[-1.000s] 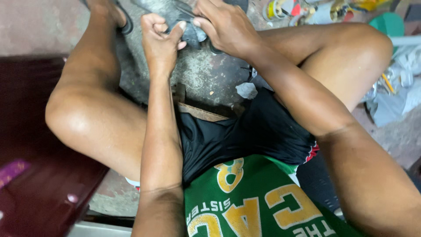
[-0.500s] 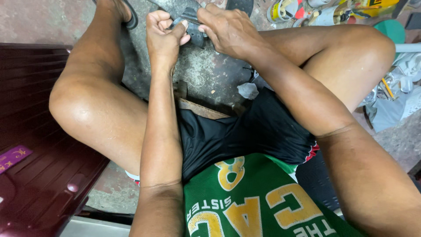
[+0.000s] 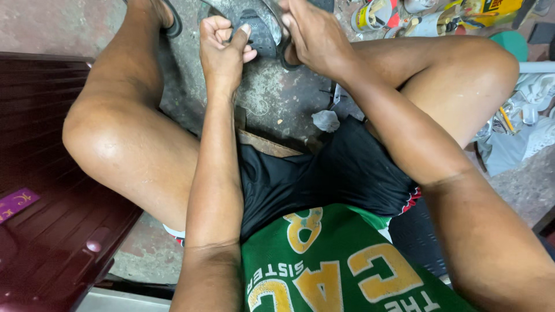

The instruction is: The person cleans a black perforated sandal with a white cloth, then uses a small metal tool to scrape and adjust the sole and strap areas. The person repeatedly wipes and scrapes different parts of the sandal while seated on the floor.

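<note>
Both hands work one dark grey shoe (image 3: 260, 32), held sole-up over the concrete floor (image 3: 277, 104) between the knees. The left hand (image 3: 222, 49) pinches its edge in a closed fist; the right hand (image 3: 312, 34) wraps the other side. Pressing along the sole edge seems underway; a firmer hold looks needed.

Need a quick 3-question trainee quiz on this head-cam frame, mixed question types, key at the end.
1. True or false: the left hand and the right hand both grip the dark grey shoe.
2. Multiple choice: the dark red ridged board lies on which side of the person? A) left B) right C) between the knees
3. Fill in: the small crumpled grey scrap lies on the ______ floor between the legs.

Key: 1 true; 2 A; 3 concrete
</note>
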